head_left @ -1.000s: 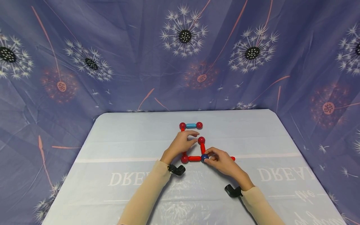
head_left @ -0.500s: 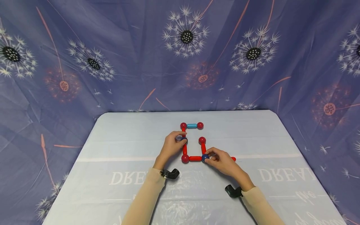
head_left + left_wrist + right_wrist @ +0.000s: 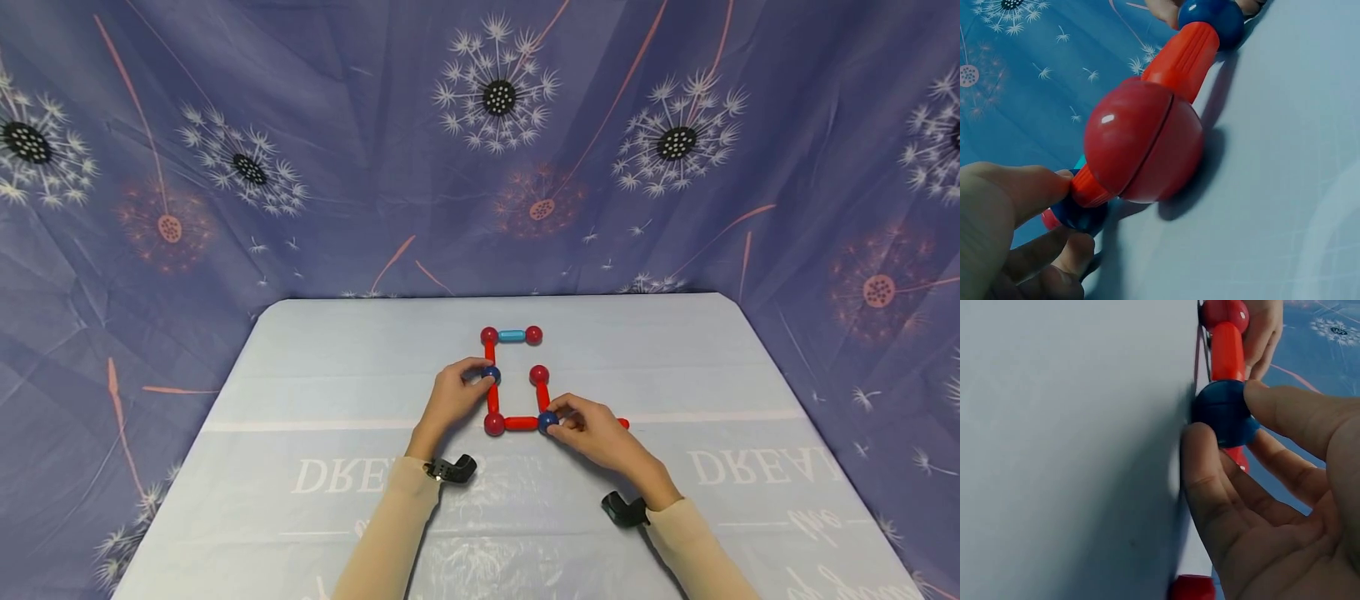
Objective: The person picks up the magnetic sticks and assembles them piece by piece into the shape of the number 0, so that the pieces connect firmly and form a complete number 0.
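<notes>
A chain of magnetic balls and sticks lies on the table. My left hand (image 3: pixel 452 396) pinches a blue ball (image 3: pixel 492 375) in its left side, with red sticks running from it toward the back and front. At the front left corner sits a red ball (image 3: pixel 1144 140), large in the left wrist view. From there a red stick (image 3: pixel 521 423) leads to a second blue ball (image 3: pixel 1221 414), which my right hand (image 3: pixel 592 429) holds between thumb and fingers. Another red stick (image 3: pixel 542 396) rises from that ball to a red ball (image 3: pixel 538 374).
At the back, a light blue stick (image 3: pixel 512 336) joins two red balls, the right one (image 3: pixel 534 335) at its end. A red piece (image 3: pixel 623 423) shows partly behind my right hand. A dandelion-print cloth (image 3: pixel 360 167) hangs behind the white-covered table (image 3: pixel 300 358).
My left hand has drawn back leftward from above the chain and now pinches the left blue ball, which it covered before. My right hand keeps hold of its blue ball.
</notes>
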{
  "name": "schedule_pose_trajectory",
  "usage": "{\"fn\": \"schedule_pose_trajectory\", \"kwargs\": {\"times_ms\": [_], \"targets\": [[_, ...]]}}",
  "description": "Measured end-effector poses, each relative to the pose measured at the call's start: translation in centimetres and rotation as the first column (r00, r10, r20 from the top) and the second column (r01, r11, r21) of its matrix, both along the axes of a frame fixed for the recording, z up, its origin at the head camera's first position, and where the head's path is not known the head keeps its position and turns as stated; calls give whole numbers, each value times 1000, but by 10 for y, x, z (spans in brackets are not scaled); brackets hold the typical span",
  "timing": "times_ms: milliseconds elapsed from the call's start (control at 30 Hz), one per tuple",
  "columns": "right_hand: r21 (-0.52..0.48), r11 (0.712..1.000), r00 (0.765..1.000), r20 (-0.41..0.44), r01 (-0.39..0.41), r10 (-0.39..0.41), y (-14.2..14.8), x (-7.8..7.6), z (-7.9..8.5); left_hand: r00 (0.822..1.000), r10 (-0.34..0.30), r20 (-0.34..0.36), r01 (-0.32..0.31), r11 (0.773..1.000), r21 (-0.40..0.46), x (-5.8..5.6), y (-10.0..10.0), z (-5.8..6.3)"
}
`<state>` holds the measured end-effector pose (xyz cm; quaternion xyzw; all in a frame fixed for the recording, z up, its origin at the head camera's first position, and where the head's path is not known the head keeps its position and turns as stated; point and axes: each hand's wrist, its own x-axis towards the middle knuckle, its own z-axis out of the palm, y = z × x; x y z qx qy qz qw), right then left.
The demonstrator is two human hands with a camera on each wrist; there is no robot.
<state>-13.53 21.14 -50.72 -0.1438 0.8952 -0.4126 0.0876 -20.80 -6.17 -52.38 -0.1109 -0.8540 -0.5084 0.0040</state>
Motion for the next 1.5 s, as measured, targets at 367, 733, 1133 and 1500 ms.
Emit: {"fn": "schedule_pose_trajectory", "kwargs": {"times_ms": [367, 733, 1133, 1500], "targets": [[39, 999, 996, -85, -4, 7, 19, 1, 22, 999, 27, 22, -27, 1000, 14, 3, -4, -6], [136, 989, 984, -176, 66, -42, 52, 5, 20, 1000, 8, 15, -9, 999, 43, 1, -5, -8], [181, 981, 983, -181, 66, -32, 63, 9, 10, 1000, 8, 28, -9, 999, 46, 1, -6, -10], [183, 981, 985, -166, 70, -39, 64, 8, 12, 999, 16, 44, -18, 999, 33, 2, -6, -9]]}}
